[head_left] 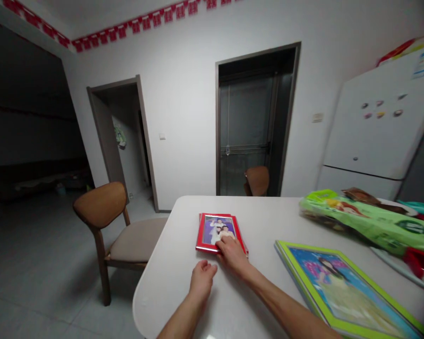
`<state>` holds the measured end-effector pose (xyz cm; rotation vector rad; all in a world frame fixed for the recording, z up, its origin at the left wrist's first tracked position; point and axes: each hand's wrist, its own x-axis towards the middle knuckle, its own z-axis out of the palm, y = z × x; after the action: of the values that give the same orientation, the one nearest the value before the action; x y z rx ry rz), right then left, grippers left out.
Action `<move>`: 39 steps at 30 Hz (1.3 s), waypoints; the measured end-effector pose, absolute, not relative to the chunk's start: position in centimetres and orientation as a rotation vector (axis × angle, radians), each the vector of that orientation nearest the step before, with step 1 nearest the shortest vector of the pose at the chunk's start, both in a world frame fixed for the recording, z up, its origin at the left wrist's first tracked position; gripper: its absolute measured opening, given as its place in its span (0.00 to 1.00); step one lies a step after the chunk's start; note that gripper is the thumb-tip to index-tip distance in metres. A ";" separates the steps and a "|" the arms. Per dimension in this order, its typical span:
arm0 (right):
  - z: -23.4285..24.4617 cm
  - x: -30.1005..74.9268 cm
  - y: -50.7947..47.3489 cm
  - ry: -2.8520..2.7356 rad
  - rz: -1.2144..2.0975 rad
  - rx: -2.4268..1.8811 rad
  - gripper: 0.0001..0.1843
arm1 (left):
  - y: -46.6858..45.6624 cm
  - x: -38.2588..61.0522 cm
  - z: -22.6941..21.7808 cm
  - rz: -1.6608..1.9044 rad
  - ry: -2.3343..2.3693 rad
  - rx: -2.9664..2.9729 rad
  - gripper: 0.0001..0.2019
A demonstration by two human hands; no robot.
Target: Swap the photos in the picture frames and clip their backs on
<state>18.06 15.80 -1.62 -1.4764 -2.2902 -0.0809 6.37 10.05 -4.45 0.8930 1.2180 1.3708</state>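
Observation:
A red picture frame [205,235] holding a wedding-style photo lies flat on the white table [166,296], with another red frame's edge showing beneath it. My right hand [233,256] rests on the frame's lower right part, its fingers over the photo. Any grip under the fingers is hidden. My left hand [202,278] sits on the tabletop just below the frame, fingers curled, holding nothing. To the right lies a large lime-green picture frame [304,266] with a portrait in it, nearest my right forearm.
A green plastic packet [371,221] and other packaged items crowd the table's far right. A wooden chair [120,226] stands at the left table edge, and a white refrigerator [374,127] stands behind the right side. Another chair [257,181] stands in a doorway beyond the table.

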 end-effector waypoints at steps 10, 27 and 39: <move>0.0 17.7 7.1 -1.950 0.586 -1.196 0.17 | 6.0 7.0 -1.3 1.673 0.957 0.740 0.17; 1.1 23.3 1.8 -1.160 1.572 -1.106 0.18 | -3.3 8.7 -2.6 0.878 1.124 2.533 0.24; -3.7 24.5 4.9 -1.898 0.446 -1.701 0.15 | -2.7 10.6 -4.8 0.662 1.210 2.605 0.19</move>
<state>24.47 4.88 -3.67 -1.7008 -1.8978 0.4456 10.60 -2.75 -4.81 2.6049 1.2102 0.6622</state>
